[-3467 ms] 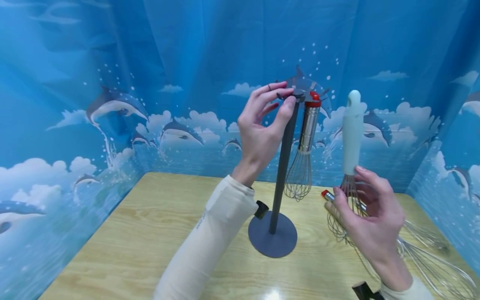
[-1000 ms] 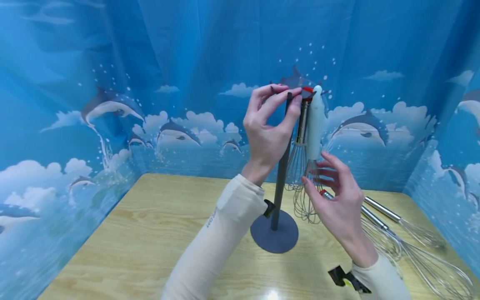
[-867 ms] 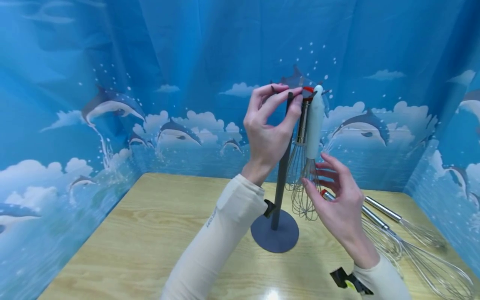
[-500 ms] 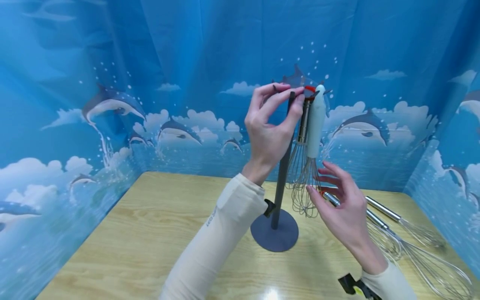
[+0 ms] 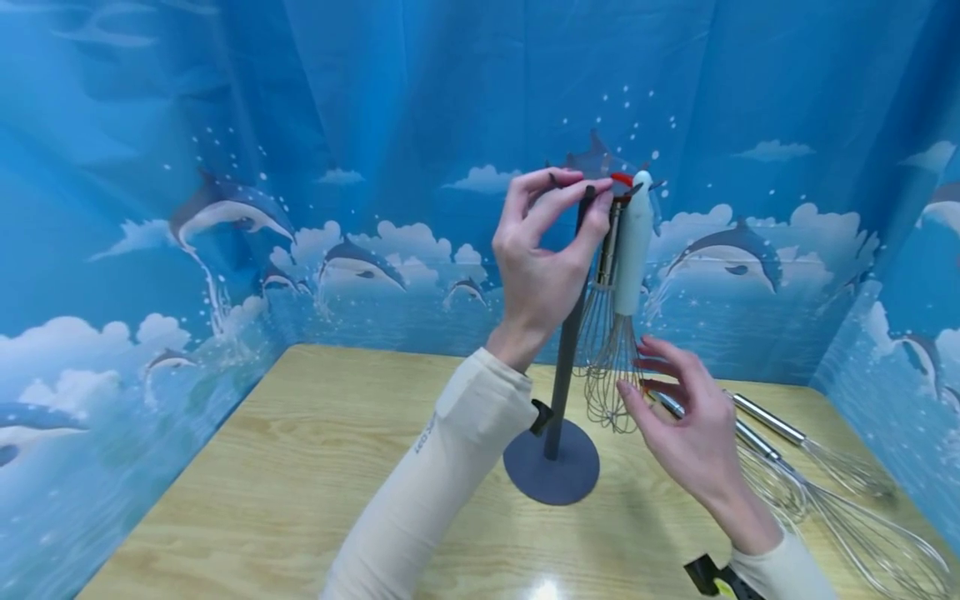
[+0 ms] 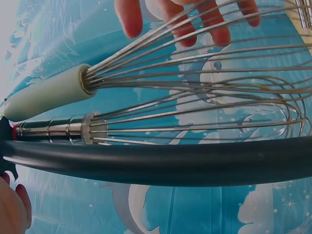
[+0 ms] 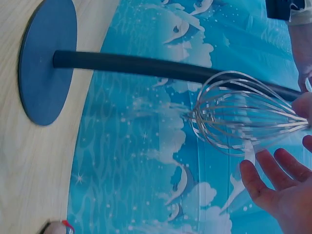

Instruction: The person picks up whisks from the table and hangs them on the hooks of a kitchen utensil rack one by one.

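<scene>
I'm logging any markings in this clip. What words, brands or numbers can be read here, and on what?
Small grey print on the cream left sleeve: too small and blurred to read.
Whisks, stand and dolphin backdrop: no text visible.

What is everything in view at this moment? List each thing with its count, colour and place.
stand: 1, dark grey, upright pole on a round base, middle of the table.
pale-handled whisk: 1, pale green handle with steel wires, hanging at the stand's top.
red-capped whisk: 1, steel handle with a red cap, hanging beside it, nearer the pole.
loose whisks: at least 2, steel, lying at the table's right; exact count unclear.
table: 1, light wood.
backdrop: 1, blue with dolphins and clouds, round three sides.
left hand: 1, cream sleeve, fingers pinching the stand's top.
right hand: 1, cream sleeve, fingers relaxed beside the hanging wires.
</scene>
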Demonstrator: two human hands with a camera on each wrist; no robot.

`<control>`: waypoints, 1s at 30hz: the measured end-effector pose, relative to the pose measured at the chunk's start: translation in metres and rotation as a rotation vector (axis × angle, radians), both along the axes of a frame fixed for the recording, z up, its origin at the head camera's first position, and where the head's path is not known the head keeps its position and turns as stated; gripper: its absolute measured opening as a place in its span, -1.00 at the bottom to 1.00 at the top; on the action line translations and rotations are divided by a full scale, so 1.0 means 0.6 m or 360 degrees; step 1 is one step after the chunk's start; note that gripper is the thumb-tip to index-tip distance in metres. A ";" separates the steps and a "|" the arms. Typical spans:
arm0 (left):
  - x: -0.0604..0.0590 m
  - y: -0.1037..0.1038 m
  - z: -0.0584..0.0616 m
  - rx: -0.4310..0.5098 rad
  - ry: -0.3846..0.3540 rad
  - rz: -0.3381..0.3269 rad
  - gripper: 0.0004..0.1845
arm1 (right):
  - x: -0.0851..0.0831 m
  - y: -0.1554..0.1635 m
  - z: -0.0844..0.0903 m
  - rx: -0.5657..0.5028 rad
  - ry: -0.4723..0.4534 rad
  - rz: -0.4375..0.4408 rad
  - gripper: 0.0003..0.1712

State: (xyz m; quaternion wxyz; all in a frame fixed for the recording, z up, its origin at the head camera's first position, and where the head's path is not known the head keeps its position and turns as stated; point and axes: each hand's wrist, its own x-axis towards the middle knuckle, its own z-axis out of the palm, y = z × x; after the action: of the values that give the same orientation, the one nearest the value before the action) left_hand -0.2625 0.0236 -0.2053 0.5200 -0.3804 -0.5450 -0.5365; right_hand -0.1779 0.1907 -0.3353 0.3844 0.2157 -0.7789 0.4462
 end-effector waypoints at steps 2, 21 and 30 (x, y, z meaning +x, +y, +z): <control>0.001 0.001 0.000 -0.0009 -0.0003 0.0018 -0.77 | 0.002 0.007 -0.001 0.0000 -0.0003 -0.0018 -0.25; 0.004 0.007 0.000 -0.0031 0.0005 0.0090 -0.79 | 0.003 0.112 -0.026 0.0361 -0.0466 -0.0510 -0.63; 0.003 0.008 0.000 -0.0039 0.0021 0.0164 -0.78 | -0.007 0.144 -0.048 0.0804 -0.1048 -0.0444 -0.53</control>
State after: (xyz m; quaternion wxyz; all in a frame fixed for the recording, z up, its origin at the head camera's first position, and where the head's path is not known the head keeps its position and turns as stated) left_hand -0.2605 0.0284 -0.2056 0.5458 -0.3618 -0.5670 -0.4997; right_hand -0.1822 0.2773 -0.3643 0.1073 0.0418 -0.9662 0.2305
